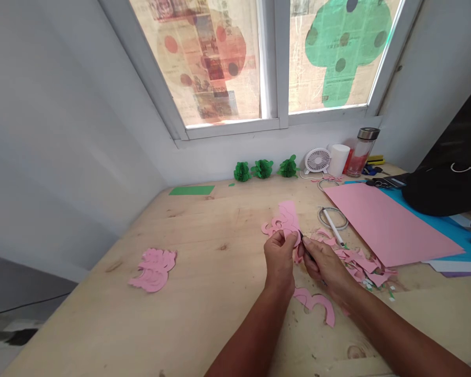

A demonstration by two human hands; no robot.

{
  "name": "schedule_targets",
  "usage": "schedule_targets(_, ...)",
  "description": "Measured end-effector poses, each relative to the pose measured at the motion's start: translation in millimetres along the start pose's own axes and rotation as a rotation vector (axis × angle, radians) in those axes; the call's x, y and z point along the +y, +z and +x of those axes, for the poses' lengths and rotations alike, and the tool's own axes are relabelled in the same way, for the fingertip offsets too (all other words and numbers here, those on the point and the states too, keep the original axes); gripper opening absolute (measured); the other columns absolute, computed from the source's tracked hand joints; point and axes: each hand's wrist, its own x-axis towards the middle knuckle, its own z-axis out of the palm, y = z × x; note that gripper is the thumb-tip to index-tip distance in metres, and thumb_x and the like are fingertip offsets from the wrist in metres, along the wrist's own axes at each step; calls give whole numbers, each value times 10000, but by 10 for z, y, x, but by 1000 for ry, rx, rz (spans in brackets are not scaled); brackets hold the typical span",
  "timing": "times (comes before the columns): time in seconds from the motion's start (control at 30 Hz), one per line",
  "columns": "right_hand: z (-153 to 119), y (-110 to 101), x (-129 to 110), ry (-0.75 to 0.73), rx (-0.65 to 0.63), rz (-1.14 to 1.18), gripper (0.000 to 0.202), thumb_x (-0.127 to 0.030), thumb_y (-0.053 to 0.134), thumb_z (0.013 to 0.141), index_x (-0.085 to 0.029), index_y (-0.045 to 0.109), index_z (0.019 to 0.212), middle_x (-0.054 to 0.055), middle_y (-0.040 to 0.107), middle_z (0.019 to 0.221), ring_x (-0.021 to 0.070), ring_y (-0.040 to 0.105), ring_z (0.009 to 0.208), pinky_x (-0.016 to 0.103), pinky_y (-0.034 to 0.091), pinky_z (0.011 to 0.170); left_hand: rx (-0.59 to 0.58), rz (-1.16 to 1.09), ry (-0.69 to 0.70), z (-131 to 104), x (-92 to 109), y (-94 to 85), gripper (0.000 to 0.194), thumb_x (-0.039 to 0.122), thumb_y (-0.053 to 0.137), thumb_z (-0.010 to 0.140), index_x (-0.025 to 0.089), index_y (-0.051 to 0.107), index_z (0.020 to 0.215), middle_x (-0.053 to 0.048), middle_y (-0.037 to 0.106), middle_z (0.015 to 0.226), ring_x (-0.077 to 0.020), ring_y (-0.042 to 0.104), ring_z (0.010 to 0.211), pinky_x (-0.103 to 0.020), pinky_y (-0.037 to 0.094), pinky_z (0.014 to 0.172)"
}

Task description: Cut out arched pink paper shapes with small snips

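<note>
Near the middle of the wooden table, my left hand [279, 256] pinches a piece of pink paper [288, 211] with pencil-like curved lines on it. My right hand [322, 260] is closed on a dark, slim tool, probably scissors, whose tip meets the paper beside my left fingertips. The tool is mostly hidden by my fingers. A curved pink offcut [321, 305] lies below my wrists. Pink scraps [363, 266] are heaped right of my right hand. A stack of cut pink shapes [154, 269] rests at the left.
Along the wall stand green paper figures [263, 168], a small white fan [317, 160] and a glass bottle [361, 152]. A green strip [192, 190] lies at the back left. Pink sheets [392, 222], a white pen [333, 227] and a black bag [445, 188] are at the right.
</note>
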Motion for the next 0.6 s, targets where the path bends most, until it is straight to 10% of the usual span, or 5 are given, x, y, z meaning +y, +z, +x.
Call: schedule_targets(0.6, 4, -17, 22, 8, -24, 9, 428, -560, 519, 824, -165, 530, 659, -106, 273, 379, 43, 154, 343, 194, 95, 352, 20, -14, -19, 10, 11, 13, 236, 257, 652, 648, 159, 465, 543, 56, 433, 443, -60, 370, 398, -214, 300, 447)
